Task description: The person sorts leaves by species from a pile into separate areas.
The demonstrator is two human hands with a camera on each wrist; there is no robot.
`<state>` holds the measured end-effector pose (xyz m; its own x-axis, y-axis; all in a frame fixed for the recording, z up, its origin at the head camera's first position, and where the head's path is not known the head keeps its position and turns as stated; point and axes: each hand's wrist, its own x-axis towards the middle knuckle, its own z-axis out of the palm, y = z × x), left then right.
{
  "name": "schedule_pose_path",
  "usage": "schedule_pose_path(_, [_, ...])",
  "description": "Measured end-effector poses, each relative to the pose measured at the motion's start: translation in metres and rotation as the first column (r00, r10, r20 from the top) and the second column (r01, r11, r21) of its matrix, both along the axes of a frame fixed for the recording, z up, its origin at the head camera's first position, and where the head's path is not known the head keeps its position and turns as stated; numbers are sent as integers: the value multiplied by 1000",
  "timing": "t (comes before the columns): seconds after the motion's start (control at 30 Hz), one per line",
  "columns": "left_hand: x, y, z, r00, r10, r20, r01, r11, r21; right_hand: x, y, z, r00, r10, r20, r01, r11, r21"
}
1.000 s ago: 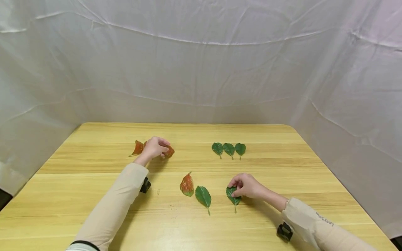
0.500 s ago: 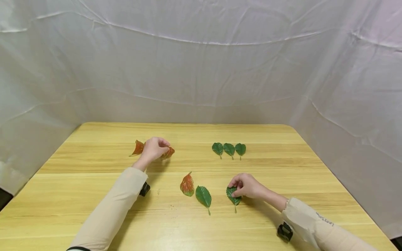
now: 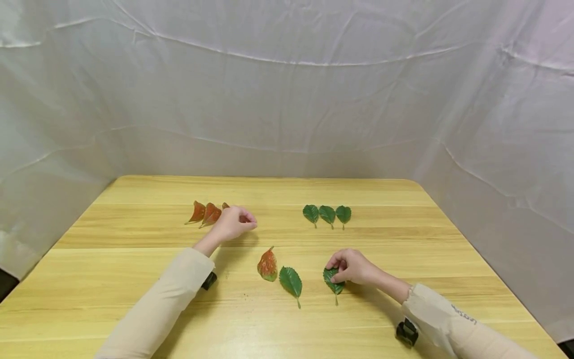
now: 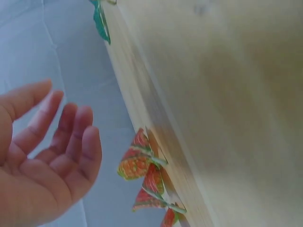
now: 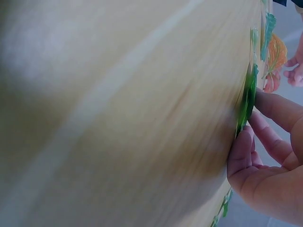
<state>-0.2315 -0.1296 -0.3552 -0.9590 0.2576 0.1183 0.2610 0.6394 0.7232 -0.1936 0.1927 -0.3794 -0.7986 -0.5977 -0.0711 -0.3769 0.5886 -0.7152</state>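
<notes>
My left hand (image 3: 233,223) is lifted over the far left of the table, its fingers loosely bent with nothing between them. Behind it stand red-orange leaves in a row: one at the left end (image 3: 196,212), one in the middle (image 3: 212,214), and a third mostly hidden by the hand. The left wrist view shows the nearest red leaf (image 4: 135,158) apart from the fingers. At the front right, my right hand (image 3: 354,266) pinches a green leaf (image 3: 333,279) lying on the table, thumb and fingers at its edges; the right wrist view shows this leaf (image 5: 247,97) side-on.
Three green leaves (image 3: 327,214) form a row at the back right. A red-and-green leaf (image 3: 267,265) and another green leaf (image 3: 290,282) lie at the table's middle, left of my right hand. White cloth (image 3: 287,109) hangs behind the wooden table (image 3: 278,329).
My left hand has let go of the third red leaf and moved right and toward me, uncovering the middle red leaf. My right hand stays on its green leaf.
</notes>
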Motion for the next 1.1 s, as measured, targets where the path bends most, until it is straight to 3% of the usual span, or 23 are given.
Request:
schedule_pose_path(0.2, [3,7,-5,991,-133,-9,133,991,-19,0,0,-1,1000,-2,8,2,1000,-8])
schedule_pose_path(0.53, [12,15,-5,963,-268,-7,268,963,-16,0,1,-1,1000,-1,9,1,1000,-11])
schedule_pose_path(0.8, [17,20,-7,901,-434,12,434,900,-51,-1,0,0,1000,-3,19,3,1000,-19])
schedule_pose_path(1.1, [17,23,-7,876,-481,36,483,871,-94,0,1,1,1000,-2,18,2,1000,-14])
